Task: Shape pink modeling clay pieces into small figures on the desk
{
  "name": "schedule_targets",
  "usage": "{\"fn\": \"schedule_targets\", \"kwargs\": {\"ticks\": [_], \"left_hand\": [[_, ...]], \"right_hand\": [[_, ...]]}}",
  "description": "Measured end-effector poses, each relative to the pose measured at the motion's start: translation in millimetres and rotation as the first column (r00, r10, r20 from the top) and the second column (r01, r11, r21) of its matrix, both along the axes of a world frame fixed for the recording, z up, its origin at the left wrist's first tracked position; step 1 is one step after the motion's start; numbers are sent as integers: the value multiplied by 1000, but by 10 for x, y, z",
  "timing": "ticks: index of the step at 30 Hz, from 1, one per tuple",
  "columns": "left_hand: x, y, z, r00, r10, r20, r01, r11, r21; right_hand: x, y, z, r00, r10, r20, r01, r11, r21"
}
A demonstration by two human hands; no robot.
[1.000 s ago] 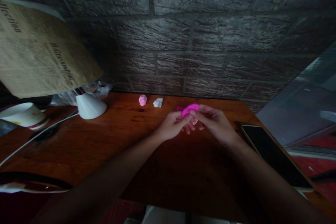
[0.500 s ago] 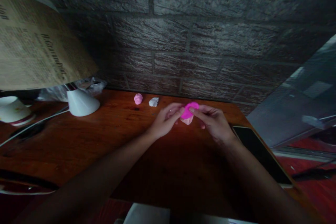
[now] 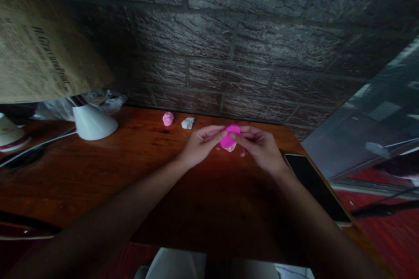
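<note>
Between my two hands, above the wooden table, is a flattened bright pink piece of clay [image 3: 230, 136]. A paler pink lump [image 3: 231, 148] shows just beneath its lower edge. My left hand [image 3: 203, 143] pinches the bright piece from the left, thumb on its face. From the right, my right hand [image 3: 258, 144] grips it with the thumb pressed on the front and fingers behind. Beyond my left hand, a pink clay lump [image 3: 168, 118] and a crumpled-looking white lump [image 3: 187, 123] lie on the table near the wall.
A lamp with a white base [image 3: 93, 122] and a printed paper shade [image 3: 49, 48] stands at left, beside a cup [image 3: 11, 133] and clear plastic [image 3: 54, 110]. A phone [image 3: 316, 187] lies along the right edge of the table [image 3: 131, 161]. A stone-patterned wall [image 3: 209, 35] rises behind.
The whole view has shifted slightly, so things sit a little further left and up. Both hands keep hold of the bright pink piece, which now looks narrower and more upright.
</note>
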State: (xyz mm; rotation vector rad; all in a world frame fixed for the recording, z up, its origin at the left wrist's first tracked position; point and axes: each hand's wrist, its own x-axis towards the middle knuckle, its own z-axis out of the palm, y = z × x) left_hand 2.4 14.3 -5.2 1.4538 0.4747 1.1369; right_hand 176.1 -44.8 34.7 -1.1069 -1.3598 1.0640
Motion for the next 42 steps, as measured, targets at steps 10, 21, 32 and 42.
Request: {"fn": "schedule_targets", "kwargs": {"ticks": [10,21,32,42], "left_hand": [[-9,-17,33,997,72,-42,-72,997,-5],[-44,9,44,1000,-14,-11,14,1000,-10],[-75,38,43,997,-27,-72,26,999,-18],[-93,28,86,997,13,-81,-11,1000,27]], "right_hand": [[-38,-20,7,1000,13,23,-14,999,31],[0,-6,-23,1000,23,19,-23,1000,6],[-18,-4,-32,1000,16,-15,-16,1000,17],[5,-8,-35,999,49,14,-48,998,-31]]}}
